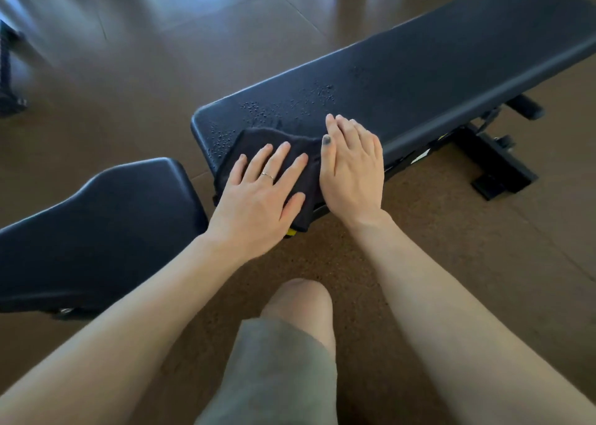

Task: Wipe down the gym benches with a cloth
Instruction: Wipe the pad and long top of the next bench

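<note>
A long black padded gym bench [435, 63] runs from centre to upper right, with water droplets [283, 108] on its near end. A dark cloth [258, 140] lies on that near end and hangs over the front edge. My left hand [258, 195] presses flat on the cloth with fingers spread, a ring on one finger. My right hand [351, 166] lies flat beside it, fingers straight on the pad, thumb touching the cloth's right edge. A second black seat pad [96, 231] sits at lower left.
The bench's black metal frame and foot [496, 166] stick out under the pad at right. Brown speckled floor [419, 247] surrounds the bench. My knee [300, 299] in grey shorts is below the hands. Dark equipment [9, 69] stands at far left.
</note>
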The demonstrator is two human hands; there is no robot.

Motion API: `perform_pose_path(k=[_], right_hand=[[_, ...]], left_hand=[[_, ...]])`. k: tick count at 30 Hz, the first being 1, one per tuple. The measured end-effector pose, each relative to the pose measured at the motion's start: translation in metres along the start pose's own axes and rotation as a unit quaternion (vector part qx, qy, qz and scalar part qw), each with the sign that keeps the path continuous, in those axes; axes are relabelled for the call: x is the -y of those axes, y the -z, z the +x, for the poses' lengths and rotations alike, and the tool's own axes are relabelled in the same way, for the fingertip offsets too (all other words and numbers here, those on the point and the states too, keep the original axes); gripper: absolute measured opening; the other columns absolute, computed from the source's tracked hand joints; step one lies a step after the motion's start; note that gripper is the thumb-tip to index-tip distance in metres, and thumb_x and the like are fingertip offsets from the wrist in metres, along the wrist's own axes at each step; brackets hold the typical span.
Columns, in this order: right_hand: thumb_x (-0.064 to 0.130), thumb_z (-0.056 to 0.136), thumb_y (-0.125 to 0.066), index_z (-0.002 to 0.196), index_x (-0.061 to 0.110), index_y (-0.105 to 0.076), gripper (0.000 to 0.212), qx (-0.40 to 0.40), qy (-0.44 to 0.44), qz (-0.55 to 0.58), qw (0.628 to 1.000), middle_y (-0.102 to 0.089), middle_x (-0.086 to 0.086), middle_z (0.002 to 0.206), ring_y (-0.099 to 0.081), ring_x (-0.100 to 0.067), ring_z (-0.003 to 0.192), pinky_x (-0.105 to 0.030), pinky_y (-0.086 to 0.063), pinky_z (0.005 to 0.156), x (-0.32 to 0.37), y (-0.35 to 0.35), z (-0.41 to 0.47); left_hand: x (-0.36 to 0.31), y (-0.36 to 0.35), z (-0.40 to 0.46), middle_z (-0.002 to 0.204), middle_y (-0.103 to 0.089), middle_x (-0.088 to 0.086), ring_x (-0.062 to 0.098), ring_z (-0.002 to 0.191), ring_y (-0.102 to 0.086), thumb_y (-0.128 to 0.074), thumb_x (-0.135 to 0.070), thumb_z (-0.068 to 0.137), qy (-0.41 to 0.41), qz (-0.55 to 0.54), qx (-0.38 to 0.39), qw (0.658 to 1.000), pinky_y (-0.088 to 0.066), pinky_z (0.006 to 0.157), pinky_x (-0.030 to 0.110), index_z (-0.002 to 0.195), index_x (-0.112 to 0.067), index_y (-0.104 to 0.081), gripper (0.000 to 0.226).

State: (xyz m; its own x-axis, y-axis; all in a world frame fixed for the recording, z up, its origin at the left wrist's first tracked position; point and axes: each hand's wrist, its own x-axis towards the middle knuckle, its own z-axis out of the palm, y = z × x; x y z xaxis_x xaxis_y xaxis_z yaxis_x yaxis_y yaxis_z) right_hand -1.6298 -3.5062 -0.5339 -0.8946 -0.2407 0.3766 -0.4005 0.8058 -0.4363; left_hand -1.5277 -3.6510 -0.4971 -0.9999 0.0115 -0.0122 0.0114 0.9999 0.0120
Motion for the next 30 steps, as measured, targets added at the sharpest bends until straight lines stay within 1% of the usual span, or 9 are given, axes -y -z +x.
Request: perform_pose_path(k=[2,6,10,14,18,23,25,27,30], right_hand=[[0.038,0.110,-0.012,0.154,0.015,-0.048,0.061,-0.003,-0.001,-0.006,1.000,-0.050,-0.006,0.158,-0.041,-0.023,0.148,-0.041,-0.028,0.124,0.000,-0.002,0.000],[0.034,0.111,-0.016,0.151,0.012,-0.052,0.058,-0.034,-0.008,-0.016,0.999,-0.054,-0.007,0.154,-0.046,-0.023,0.145,-0.041,-0.031,0.122,0.000,-0.007,0.004],[0.033,0.110,-0.020,0.148,0.012,-0.056,0.057,-0.054,-0.011,-0.012,0.998,-0.056,-0.007,0.152,-0.048,-0.024,0.144,-0.042,-0.033,0.121,0.002,-0.007,0.003],[0.026,0.109,-0.029,0.143,0.010,-0.062,0.049,-0.088,-0.013,-0.012,0.996,-0.060,-0.008,0.148,-0.051,-0.025,0.139,-0.041,-0.035,0.118,0.002,-0.011,0.002],[0.024,0.108,-0.030,0.142,0.010,-0.062,0.049,-0.094,-0.013,-0.013,0.995,-0.059,-0.008,0.148,-0.051,-0.025,0.139,-0.041,-0.035,0.117,0.002,-0.011,0.002],[0.024,0.108,-0.030,0.142,0.010,-0.062,0.049,-0.102,-0.017,-0.019,0.994,-0.060,-0.007,0.148,-0.052,-0.025,0.138,-0.039,-0.034,0.116,0.004,-0.012,0.004],[0.024,0.107,-0.030,0.143,0.010,-0.062,0.050,-0.103,-0.012,-0.024,0.994,-0.060,-0.007,0.148,-0.052,-0.025,0.137,-0.039,-0.034,0.116,0.003,-0.012,0.005],[0.025,0.108,-0.027,0.146,0.009,-0.058,0.052,-0.093,-0.007,-0.021,0.995,-0.059,-0.008,0.149,-0.052,-0.026,0.139,-0.039,-0.035,0.117,0.002,-0.012,0.005],[0.025,0.108,-0.026,0.148,0.008,-0.056,0.052,-0.092,-0.008,-0.021,0.995,-0.058,-0.010,0.150,-0.052,-0.027,0.139,-0.040,-0.035,0.117,0.002,-0.013,0.003]], left_hand=[[0.005,0.000,0.000,0.170,-0.016,0.000,0.025,0.157,-0.013,-0.020,-0.054,0.106,-0.012,-0.004,0.012,1.000,-0.015,0.126,0.054,0.161,-0.033,-0.017,0.059],[0.016,0.003,0.047,0.171,-0.005,-0.005,0.019,0.158,-0.002,-0.010,-0.056,0.105,-0.012,-0.042,0.020,0.999,-0.004,0.128,0.050,0.162,-0.037,-0.012,0.060],[0.031,0.006,0.095,0.172,0.001,-0.005,0.019,0.158,0.003,-0.014,-0.054,0.107,0.011,-0.044,0.044,0.998,0.000,0.128,0.049,0.162,-0.038,-0.008,0.057],[0.033,-0.001,0.064,0.172,-0.002,-0.005,0.020,0.158,0.001,-0.014,-0.055,0.107,-0.007,-0.039,0.023,0.999,-0.002,0.128,0.050,0.162,-0.036,-0.009,0.059],[0.029,0.000,0.019,0.171,-0.004,-0.003,0.021,0.158,-0.001,-0.009,-0.056,0.105,-0.032,-0.038,0.025,0.998,-0.004,0.128,0.050,0.163,-0.034,-0.010,0.061],[0.030,0.005,0.034,0.172,-0.004,-0.004,0.021,0.158,-0.001,-0.006,-0.055,0.104,-0.045,-0.052,0.031,0.997,-0.002,0.128,0.049,0.163,-0.035,-0.009,0.062],[0.038,0.007,0.061,0.172,-0.002,-0.005,0.019,0.158,0.000,-0.011,-0.052,0.106,-0.033,-0.055,0.034,0.997,-0.002,0.127,0.049,0.162,-0.036,-0.009,0.058],[0.052,0.010,0.085,0.172,-0.001,-0.005,0.019,0.158,0.001,-0.014,-0.051,0.108,0.001,-0.064,0.043,0.997,-0.001,0.127,0.047,0.162,-0.037,-0.008,0.057],[0.061,0.009,0.073,0.172,-0.001,-0.002,0.021,0.158,0.001,-0.012,-0.051,0.107,0.031,-0.064,0.043,0.997,-0.001,0.127,0.048,0.163,-0.033,-0.008,0.059]])
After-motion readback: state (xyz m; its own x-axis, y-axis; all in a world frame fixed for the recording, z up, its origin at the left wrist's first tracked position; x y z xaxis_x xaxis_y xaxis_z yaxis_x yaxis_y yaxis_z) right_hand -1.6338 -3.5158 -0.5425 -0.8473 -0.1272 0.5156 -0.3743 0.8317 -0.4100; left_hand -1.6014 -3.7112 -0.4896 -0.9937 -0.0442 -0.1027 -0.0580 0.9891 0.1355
